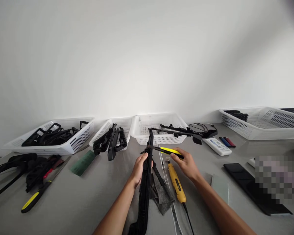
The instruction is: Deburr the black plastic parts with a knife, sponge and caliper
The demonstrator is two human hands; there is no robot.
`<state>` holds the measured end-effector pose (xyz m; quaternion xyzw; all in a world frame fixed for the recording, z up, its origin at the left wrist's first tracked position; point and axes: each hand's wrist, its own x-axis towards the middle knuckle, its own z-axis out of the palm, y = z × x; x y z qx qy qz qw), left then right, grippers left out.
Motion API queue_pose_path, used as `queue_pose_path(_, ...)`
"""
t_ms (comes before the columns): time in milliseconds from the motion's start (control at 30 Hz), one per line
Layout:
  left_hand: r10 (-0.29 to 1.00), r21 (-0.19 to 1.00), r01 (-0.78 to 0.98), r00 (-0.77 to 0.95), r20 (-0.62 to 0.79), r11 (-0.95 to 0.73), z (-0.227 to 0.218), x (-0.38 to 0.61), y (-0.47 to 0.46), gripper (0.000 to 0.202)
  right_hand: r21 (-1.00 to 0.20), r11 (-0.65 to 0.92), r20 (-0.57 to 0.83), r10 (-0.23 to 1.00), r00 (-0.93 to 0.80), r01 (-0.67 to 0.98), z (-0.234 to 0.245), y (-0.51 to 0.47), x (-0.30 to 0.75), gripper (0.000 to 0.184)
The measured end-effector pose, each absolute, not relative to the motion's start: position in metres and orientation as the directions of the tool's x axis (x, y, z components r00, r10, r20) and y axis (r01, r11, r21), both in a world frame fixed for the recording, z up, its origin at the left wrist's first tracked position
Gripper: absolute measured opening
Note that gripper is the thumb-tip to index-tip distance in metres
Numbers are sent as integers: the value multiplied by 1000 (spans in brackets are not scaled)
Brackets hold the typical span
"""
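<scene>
My left hand [138, 169] is closed round a long black plastic frame part [145, 192] that runs from the bottom edge up toward the middle basket and bends right into a thin arm [176, 131]. My right hand [186, 164] grips a yellow and black utility knife [167, 150], its tip touching the black part near my left hand. A yellow hand tool [176, 183] with a cord lies on the table below my right hand, beside a grey cloth [161, 195].
White baskets stand along the wall: far left [71, 147], left [127, 125], middle [143, 138] and right [247, 130], several holding black parts. A yellow-handled tool [35, 198], green pad [83, 162], white remote [217, 146], pens [226, 141] and a black flat panel [254, 191] lie on the grey table [88, 202].
</scene>
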<state>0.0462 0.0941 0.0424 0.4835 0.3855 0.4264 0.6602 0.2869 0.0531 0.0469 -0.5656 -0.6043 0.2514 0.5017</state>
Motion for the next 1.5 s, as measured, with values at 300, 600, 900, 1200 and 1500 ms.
queue_pose_path(300,938,959,-219,333,-101,181,44,47,92,45,-871,254,308,949,66,420,51,51,283,43)
queue_pose_path(600,942,964,-218,325,-79,155,43,46,93,36,-874,212,302,942,146,438,49,52,286,48)
queue_pose_path(900,942,948,-285,332,-40,141,32,45,97,42,-872,182,288,941,176,454,45,55,291,52)
queue_pose_path(1200,952,912,-337,272,-143,233,25,48,99,64,-874,219,266,963,51,435,53,52,290,49)
queue_pose_path(1500,936,870,-400,310,-168,289,22,47,103,57,-880,216,222,974,-34,423,59,50,292,58)
